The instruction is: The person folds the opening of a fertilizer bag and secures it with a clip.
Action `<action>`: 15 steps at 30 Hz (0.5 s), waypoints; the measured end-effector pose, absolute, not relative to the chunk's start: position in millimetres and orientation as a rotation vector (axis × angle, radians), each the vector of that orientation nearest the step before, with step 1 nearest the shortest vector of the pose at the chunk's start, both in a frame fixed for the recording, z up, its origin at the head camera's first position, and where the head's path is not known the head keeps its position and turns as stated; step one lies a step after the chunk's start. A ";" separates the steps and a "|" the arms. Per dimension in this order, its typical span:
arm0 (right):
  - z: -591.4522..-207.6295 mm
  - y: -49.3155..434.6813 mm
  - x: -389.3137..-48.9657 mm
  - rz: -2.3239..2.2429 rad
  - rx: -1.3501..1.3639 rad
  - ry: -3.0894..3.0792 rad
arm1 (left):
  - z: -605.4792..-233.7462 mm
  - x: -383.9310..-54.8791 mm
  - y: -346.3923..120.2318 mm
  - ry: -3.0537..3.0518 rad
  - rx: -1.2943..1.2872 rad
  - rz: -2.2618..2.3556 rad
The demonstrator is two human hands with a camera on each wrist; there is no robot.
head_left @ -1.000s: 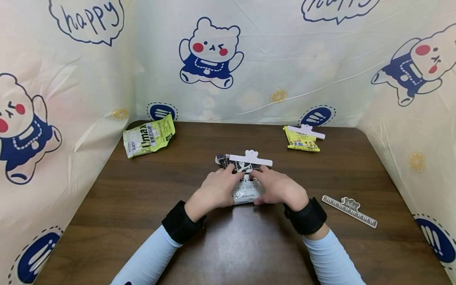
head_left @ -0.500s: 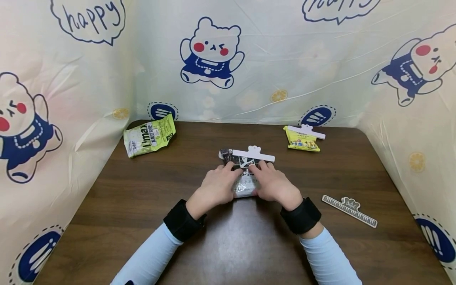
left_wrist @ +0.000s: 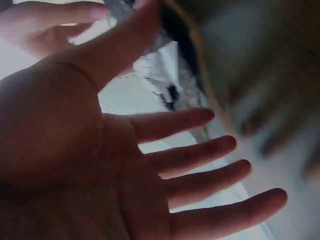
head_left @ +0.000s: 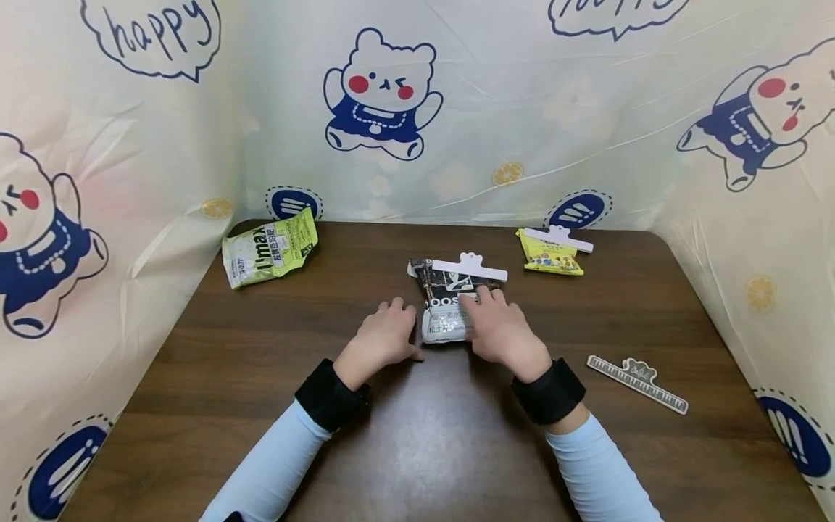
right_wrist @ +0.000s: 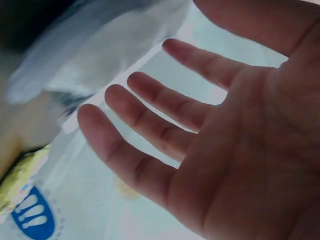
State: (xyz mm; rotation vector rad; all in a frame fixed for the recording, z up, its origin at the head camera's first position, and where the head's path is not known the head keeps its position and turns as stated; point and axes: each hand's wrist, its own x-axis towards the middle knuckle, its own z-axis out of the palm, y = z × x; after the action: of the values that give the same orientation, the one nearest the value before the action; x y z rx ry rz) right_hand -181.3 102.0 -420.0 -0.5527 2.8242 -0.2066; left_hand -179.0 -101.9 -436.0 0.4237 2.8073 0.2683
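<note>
A black and silver snack bag (head_left: 446, 319) lies in the middle of the table, a white clip (head_left: 470, 267) across its far edge. My left hand (head_left: 380, 339) is just left of the bag, apart from it, fingers spread. In the left wrist view the left hand's fingers (left_wrist: 200, 155) are straight, with the bag (left_wrist: 160, 75) behind the thumb. My right hand (head_left: 502, 330) overlaps the bag's right side in the head view, index finger over its printed front. Seen from the right wrist, the right hand's fingers (right_wrist: 150, 130) are extended and grip nothing.
A green and white pouch (head_left: 269, 249) lies at the back left. At the back right is a small yellow bag (head_left: 551, 255) with a white clip (head_left: 558, 238) on it. A loose patterned clip (head_left: 638, 383) lies on the brown table (head_left: 417, 464) at right. Printed sheeting surrounds the table.
The clipped bag has moved away from me, toward the back of the table. My left hand has come off it and shifted left; my right hand stays at its right side.
</note>
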 end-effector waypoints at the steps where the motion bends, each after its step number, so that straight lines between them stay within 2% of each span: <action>1: -418.8 98.1 -178.2 -0.202 -0.568 2.819 | -436.2 -179.8 -103.3 2.800 0.421 0.257; 7: -419.3 80.3 -164.2 -0.178 -0.572 2.789 | -439.6 -185.7 -106.9 2.783 0.409 0.275; 15: -430.6 75.3 -164.4 -0.167 -0.518 2.906 | -442.2 -188.4 -105.6 2.772 0.424 0.257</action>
State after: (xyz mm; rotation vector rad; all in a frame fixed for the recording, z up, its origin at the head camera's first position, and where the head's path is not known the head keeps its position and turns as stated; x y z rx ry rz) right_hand -164.4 75.3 -430.6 -0.5180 2.9064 -0.1674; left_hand -188.4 -105.6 -442.2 0.4240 2.7724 0.2568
